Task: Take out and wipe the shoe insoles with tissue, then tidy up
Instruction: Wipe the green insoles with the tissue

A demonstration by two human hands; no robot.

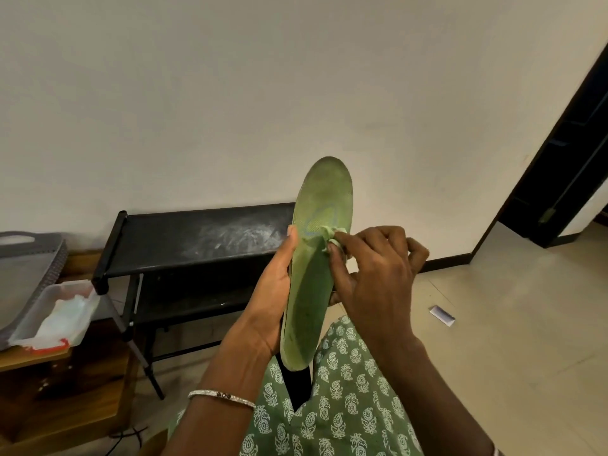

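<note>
A green shoe insole (324, 205) stands upright in front of me, toe end up, heel end down over my lap. My left hand (271, 291) grips its left edge, thumb tip on the face of the insole. My right hand (371, 274) pinches a small crumpled wad of tissue (330, 234) and presses it against the right middle of the insole. No shoes are in view.
A black metal shoe rack (197, 238) with a dusty top shelf stands against the wall. At left, a clear plastic box (54, 315) holding tissue sits on a wooden stand beside a grey tray (26, 261). A small paper scrap (442, 315) lies on the tiled floor; a dark door frame (559, 143) is at right.
</note>
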